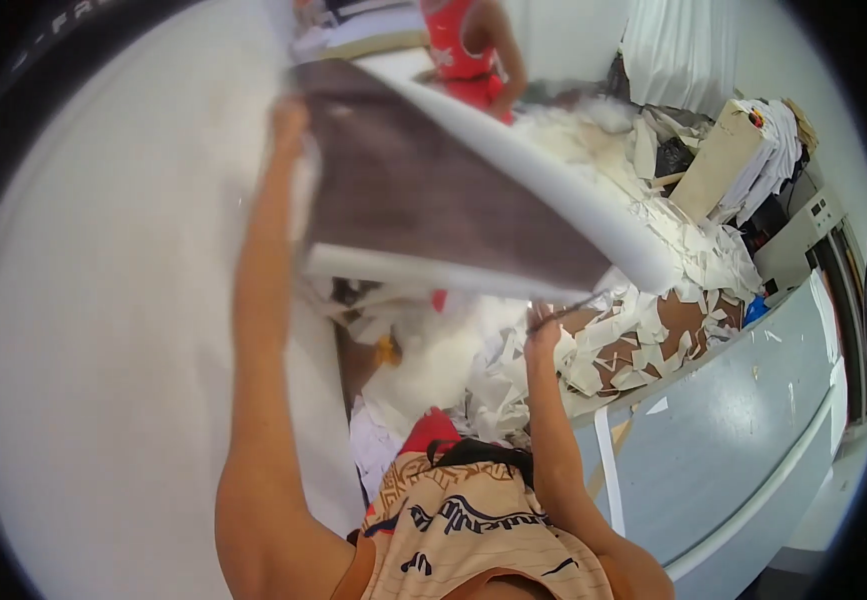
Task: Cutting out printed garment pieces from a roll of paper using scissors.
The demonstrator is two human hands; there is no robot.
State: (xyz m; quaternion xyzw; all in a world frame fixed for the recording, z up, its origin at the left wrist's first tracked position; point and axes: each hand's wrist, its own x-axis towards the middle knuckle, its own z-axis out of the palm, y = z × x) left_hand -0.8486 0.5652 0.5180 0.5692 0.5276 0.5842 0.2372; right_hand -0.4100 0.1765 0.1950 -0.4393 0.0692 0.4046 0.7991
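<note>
A large sheet [443, 180], dark brown with broad white borders, hangs in the air in front of me, blurred by motion. My left hand [291, 122], raised at the far left, is closed on its left edge near the top corner. Lower and to the right, my right hand [543, 328] is closed around a slim dark tool, apparently scissors [575, 306], close to the sheet's lower right corner. Whether the blades touch the sheet I cannot tell.
A wide white surface [103, 330] fills the left side. Paper scraps [643, 345] litter the brown floor. A grey-blue table [723, 410] stands at right, with a grey machine [803, 240] beyond. Another person in red [458, 50] stands at the back.
</note>
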